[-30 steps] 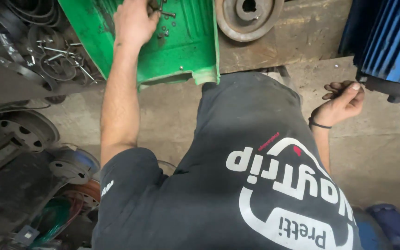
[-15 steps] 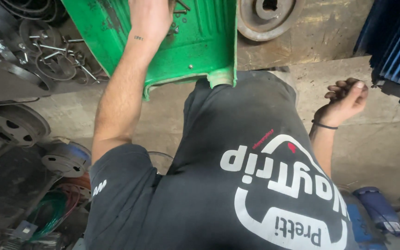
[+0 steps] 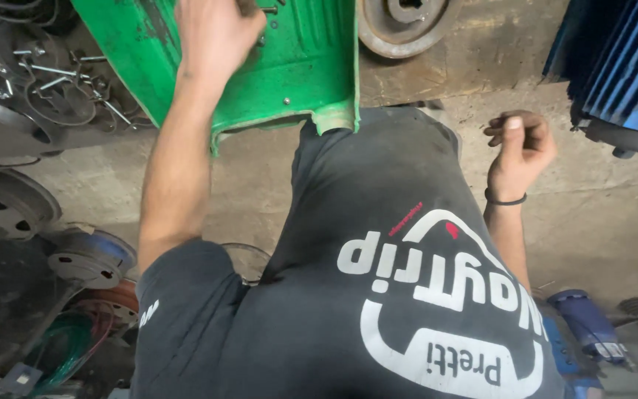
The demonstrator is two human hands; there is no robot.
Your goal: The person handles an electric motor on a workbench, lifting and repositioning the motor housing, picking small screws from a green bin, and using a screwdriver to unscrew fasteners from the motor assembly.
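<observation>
Green sheet metal fills the upper middle of the frame: a painted cover (image 3: pixel 300 63), dished and scuffed, with a few small bolts (image 3: pixel 269 9) lying on it near the top edge. The left hand (image 3: pixel 215 33) is stretched up onto the cover at the upper left of centre, its fingers bent over the bolts; whether anything is pinched between them cannot be told, since the fingertips are cut off by the frame edge. The right hand (image 3: pixel 518 144) is held at the right of the frame, clear of the cover, its fingers curled loosely inward towards the palm with the thumb across them, and nothing can be made out inside it. A dark band (image 3: pixel 506 200) is worn on that wrist. A dark shirt (image 3: pixel 378 281) with white print takes up the lower middle. A grey pulley (image 3: pixel 407 26) is seen just right of the cover at the top edge, and a blue ribbed motor (image 3: pixel 622 66) at the upper right. Loose long bolts (image 3: pixel 53 74) are scattered among dark metal parts at the upper left. A round disc (image 3: pixel 86 255) lies at the lower left, and bare concrete floor (image 3: pixel 607 222) shows at the right.
</observation>
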